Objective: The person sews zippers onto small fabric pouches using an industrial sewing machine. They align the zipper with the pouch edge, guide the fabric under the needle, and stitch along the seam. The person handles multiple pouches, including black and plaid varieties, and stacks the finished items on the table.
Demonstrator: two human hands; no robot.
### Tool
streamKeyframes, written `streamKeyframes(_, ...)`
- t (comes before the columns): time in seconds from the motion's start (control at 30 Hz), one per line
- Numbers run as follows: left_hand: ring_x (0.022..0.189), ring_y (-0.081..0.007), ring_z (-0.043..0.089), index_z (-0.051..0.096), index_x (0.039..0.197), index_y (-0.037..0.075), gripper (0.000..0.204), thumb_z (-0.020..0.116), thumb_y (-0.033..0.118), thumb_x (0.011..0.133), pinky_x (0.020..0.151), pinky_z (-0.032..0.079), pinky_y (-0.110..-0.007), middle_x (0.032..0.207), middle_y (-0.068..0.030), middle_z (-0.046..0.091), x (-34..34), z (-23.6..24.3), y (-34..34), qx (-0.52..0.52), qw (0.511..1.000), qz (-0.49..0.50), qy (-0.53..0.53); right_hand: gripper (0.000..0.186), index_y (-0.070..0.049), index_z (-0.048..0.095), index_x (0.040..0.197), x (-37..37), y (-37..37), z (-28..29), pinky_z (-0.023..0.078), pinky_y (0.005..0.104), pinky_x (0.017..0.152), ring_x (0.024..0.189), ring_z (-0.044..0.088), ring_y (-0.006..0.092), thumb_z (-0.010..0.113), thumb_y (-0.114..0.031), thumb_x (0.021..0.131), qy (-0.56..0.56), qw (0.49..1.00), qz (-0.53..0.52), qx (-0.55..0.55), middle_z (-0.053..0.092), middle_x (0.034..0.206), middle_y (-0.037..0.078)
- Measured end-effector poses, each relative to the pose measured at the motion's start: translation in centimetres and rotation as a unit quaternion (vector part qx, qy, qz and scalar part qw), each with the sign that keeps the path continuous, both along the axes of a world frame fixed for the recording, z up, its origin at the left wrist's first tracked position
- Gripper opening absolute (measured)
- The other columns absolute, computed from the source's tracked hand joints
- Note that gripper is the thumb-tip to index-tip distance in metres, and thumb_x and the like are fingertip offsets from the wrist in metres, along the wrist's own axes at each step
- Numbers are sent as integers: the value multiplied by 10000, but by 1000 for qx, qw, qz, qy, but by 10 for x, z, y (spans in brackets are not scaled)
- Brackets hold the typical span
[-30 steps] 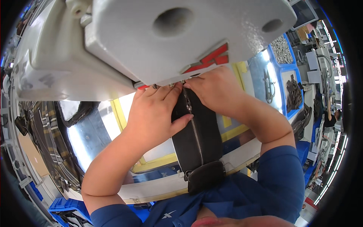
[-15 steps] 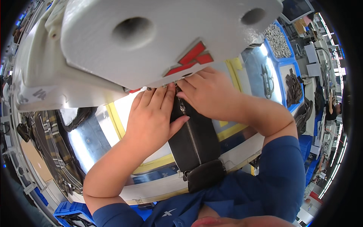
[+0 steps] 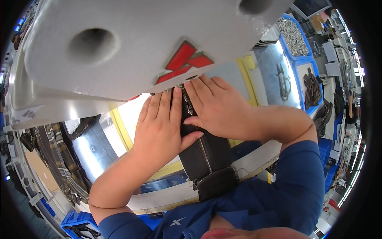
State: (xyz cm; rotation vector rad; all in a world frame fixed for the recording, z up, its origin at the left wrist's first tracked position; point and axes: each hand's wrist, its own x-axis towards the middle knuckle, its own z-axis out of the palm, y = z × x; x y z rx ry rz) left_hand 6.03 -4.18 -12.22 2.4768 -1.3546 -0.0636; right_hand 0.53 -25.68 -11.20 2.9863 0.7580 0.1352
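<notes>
A black fabric piece (image 3: 207,151) with a long metal zipper (image 3: 203,147) lies lengthwise under the grey head of a sewing machine (image 3: 119,44). At its near end is a black pouch-like part (image 3: 217,183). My left hand (image 3: 157,135) lies flat beside the zipper, fingers extended toward the machine and thumb across the zipper tape. My right hand (image 3: 223,111) rests on the fabric's right side, fingers stretched out, thumb over the zipper. Both hands are open; their fingertips reach the machine's lower edge, where the needle area is mostly hidden.
Plaid fabric (image 3: 63,159) is piled at left. At right are a blue tray of small metal pieces (image 3: 292,36), another holding dark strips (image 3: 308,85), and scissors (image 3: 283,81). A person in dark clothing (image 3: 350,107) is at the far right. Yellow tape (image 3: 246,81) marks the worktop.
The machine head appears shifted leftward in view as the viewpoint moves. My right hand has slid down the zipper, thumb now lower, and both hands' fingers lie straighter along the fabric.
</notes>
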Motion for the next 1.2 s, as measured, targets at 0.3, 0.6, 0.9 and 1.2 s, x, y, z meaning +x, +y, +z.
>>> streamKeyframes(0.3,1527,-536,383,367,1576,-150,1228,791,706,805,1271,306,-568,1603,-379,412,-7,4,0,62,998,5,16,709,173,573,1408,-7,-1,-5,492,476,1083,1294,633,452,605,-427,1032,-3,1000,-2,18,603,1421,377)
streamKeyframes(0.6,1547,-532,350,334,1593,-145,1275,817,707,777,1291,274,-560,1634,-369,379,-5,-3,0,78,997,7,19,698,181,558,1416,-5,-1,-8,472,483,1111,1320,614,450,630,-387,1018,-11,999,-20,32,595,1431,375)
streamKeyframes(0.9,1491,-494,436,388,1575,-124,1264,866,673,718,1245,344,-549,1576,-324,477,1,1,-2,45,999,11,13,750,146,565,1416,3,-5,1,490,427,1009,1202,647,350,679,-455,982,2,997,-16,73,657,1314,269)
streamKeyframes(1.2,1370,-420,545,448,1552,-90,1211,899,626,686,1166,417,-522,1500,-261,556,7,3,-5,21,1000,21,1,739,125,593,1403,8,-8,5,474,385,876,1052,626,270,707,-457,961,11,997,-12,74,661,1172,173)
